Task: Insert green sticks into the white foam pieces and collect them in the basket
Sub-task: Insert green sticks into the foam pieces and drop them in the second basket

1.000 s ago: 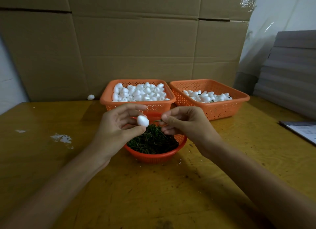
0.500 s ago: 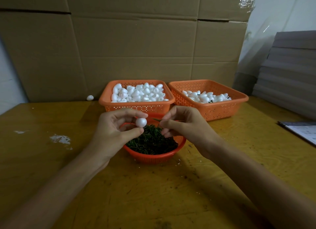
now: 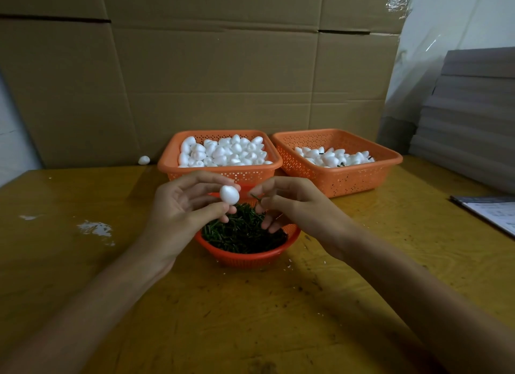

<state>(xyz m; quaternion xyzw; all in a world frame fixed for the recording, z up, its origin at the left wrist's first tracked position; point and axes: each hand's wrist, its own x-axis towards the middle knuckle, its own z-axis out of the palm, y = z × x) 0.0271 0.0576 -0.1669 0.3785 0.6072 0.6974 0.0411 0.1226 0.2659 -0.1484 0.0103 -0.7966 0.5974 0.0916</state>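
My left hand (image 3: 184, 206) pinches a white egg-shaped foam piece (image 3: 229, 195) between thumb and fingers, above a round orange bowl (image 3: 248, 258) full of green sticks (image 3: 242, 231). My right hand (image 3: 289, 206) pinches one green stick (image 3: 255, 197) a short gap to the right of the foam piece. Behind the hands, the left orange basket (image 3: 223, 172) is heaped with plain foam pieces. The right orange basket (image 3: 348, 178) holds fewer foam pieces, some with green sticks showing.
One loose foam piece (image 3: 144, 160) lies by the cardboard wall (image 3: 209, 80) at the back left. White crumbs (image 3: 94, 228) mark the yellow table (image 3: 250, 318). A paper pad (image 3: 493, 212) lies at the right edge, with stacked grey sheets (image 3: 473, 117) behind it.
The foam piece has turned in my left fingers and my right hand has drawn back slightly, so the green stick's tip now sits a little apart from the foam.
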